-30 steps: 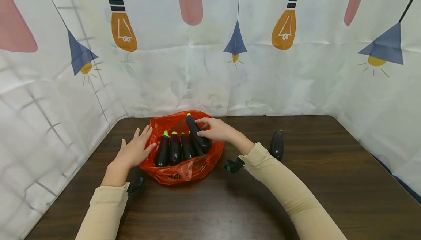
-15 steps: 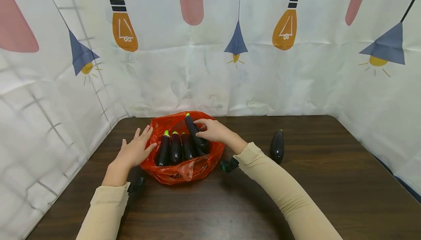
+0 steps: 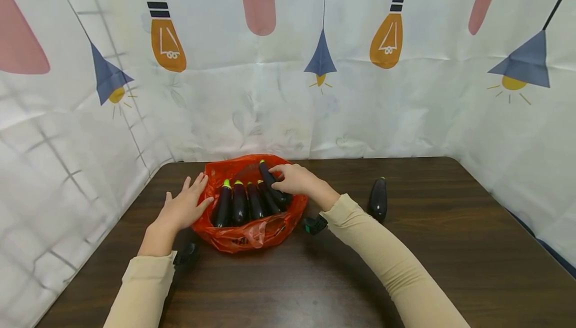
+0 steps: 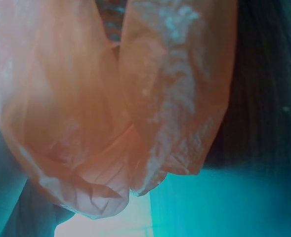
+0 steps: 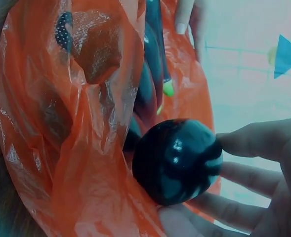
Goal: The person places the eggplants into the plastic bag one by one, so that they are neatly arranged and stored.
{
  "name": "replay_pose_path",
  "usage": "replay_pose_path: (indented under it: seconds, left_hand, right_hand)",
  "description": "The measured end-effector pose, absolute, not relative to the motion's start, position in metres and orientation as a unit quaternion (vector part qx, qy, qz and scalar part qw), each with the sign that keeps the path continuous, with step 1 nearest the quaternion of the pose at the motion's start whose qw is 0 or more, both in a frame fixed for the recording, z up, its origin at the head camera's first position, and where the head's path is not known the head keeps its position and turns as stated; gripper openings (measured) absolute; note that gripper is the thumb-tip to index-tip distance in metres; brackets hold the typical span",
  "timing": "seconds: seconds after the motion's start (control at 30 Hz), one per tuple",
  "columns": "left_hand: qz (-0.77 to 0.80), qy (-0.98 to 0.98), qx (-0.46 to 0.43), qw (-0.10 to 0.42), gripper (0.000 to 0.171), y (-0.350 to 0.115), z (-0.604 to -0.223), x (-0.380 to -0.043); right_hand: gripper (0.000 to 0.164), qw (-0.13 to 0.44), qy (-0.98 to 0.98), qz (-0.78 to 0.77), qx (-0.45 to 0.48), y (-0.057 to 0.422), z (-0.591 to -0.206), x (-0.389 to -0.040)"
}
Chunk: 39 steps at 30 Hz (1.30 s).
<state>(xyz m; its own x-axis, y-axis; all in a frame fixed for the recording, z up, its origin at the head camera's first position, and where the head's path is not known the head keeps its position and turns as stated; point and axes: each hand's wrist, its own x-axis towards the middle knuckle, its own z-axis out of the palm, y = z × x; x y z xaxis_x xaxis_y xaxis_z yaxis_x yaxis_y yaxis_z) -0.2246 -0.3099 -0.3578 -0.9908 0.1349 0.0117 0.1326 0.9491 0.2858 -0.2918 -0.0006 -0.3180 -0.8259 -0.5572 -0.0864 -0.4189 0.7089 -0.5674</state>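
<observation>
A red plastic bag [image 3: 220, 240] stands with its mouth open near the back of the table, left of centre. Several dark eggplants [image 3: 240, 207] with green stem ends lean side by side inside it. At the bag's right side my right hand [image 3: 299, 182] holds another eggplant [image 3: 266, 174] by its upper part, stem end up. The right wrist view shows the round end of that eggplant [image 5: 177, 160] between thumb and fingers. My left hand [image 3: 182, 208], fingers spread, is at the bag's left rim. Only the bag [image 4: 170, 94] fills most of the left wrist view.
One more eggplant [image 3: 378, 200] lies on the dark wooden table [image 3: 279, 288], beyond my right forearm. Dark wrist devices [image 3: 316, 224] sit under both wrists. A white printed curtain [image 3: 288, 108] hangs behind the table and along both sides.
The held eggplant has shifted slightly right and lower in the bag along with my right hand, uncovering more of the eggplant beside it. My left hand stays in place.
</observation>
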Motion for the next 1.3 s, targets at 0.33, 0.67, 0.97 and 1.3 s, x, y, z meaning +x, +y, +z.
replay_pose_path:
  seconds: [0.33,0.67,0.97,1.3]
  left_hand:
    - [0.146,0.987,0.066,-0.002,0.077,-0.311,-0.360,-0.223]
    - [0.139,0.988,0.068,-0.003,0.076,-0.309,-0.358,-0.224]
    - [0.147,0.987,0.067,-0.002,0.076,-0.309,-0.359,-0.224]
    - [0.145,0.987,0.069,-0.006,0.076,-0.309,-0.360,-0.226]
  right_hand:
    - [0.047,0.068,0.944,-0.187,-0.264,-0.005,-0.325,-0.289]
    - [0.042,0.037,0.952,-0.154,-0.260,-0.003,-0.329,-0.290]
    - [0.035,0.012,0.947,-0.169,-0.272,0.003,-0.336,-0.291]
    - [0.039,0.060,0.943,-0.174,-0.276,0.009,-0.330,-0.293]
